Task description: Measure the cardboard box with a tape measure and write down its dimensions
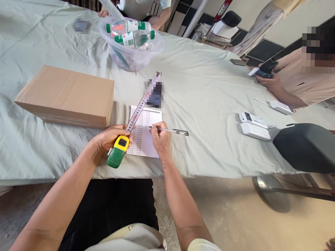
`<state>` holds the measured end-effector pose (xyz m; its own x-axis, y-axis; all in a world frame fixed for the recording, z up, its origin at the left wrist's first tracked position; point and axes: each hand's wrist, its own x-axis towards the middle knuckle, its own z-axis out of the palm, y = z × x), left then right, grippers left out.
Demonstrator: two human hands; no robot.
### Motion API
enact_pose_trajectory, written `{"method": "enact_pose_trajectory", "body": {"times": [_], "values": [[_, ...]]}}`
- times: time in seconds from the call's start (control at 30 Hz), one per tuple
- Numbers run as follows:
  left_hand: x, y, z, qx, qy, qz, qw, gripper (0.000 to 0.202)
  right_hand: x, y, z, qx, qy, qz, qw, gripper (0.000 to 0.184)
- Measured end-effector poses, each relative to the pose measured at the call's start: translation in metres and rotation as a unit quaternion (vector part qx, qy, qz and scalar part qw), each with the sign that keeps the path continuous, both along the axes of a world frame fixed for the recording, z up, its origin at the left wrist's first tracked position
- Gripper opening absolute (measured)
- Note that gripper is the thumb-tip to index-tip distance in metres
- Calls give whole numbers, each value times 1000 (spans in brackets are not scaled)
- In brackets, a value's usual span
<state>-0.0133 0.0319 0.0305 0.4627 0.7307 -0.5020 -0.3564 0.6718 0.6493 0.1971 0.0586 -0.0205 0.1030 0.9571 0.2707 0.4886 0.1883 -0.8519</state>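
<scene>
My left hand [110, 137] is closed round a green and yellow tape measure [117, 152] at the table's near edge. Its blade [143, 101] runs out diagonally up and to the right over a printed sheet of paper [145, 137]. My right hand [161, 138] pinches a clear pen [170, 131], whose tip rests on the sheet. A closed cardboard box [66, 95] lies on the cloth just left of my left hand.
A clear plastic bowl [131, 54] holding green-capped bottles [130, 38] stands at the back. White handsets [254, 125] lie at the right beside a dark chair back [306, 147]. One person sits at the right holding a phone [265, 66]; another stands behind the bowl.
</scene>
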Motion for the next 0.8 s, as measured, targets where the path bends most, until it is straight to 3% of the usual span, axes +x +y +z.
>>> {"method": "enact_pose_trajectory", "body": {"times": [0.5, 0.8], "values": [[0, -2, 2, 2, 7, 1, 1000, 18, 0, 0, -1, 4, -2, 7, 1000, 13], [1, -1, 2, 3, 7, 1, 1000, 18, 1, 0, 0, 8, 8, -31, 999, 15]]}}
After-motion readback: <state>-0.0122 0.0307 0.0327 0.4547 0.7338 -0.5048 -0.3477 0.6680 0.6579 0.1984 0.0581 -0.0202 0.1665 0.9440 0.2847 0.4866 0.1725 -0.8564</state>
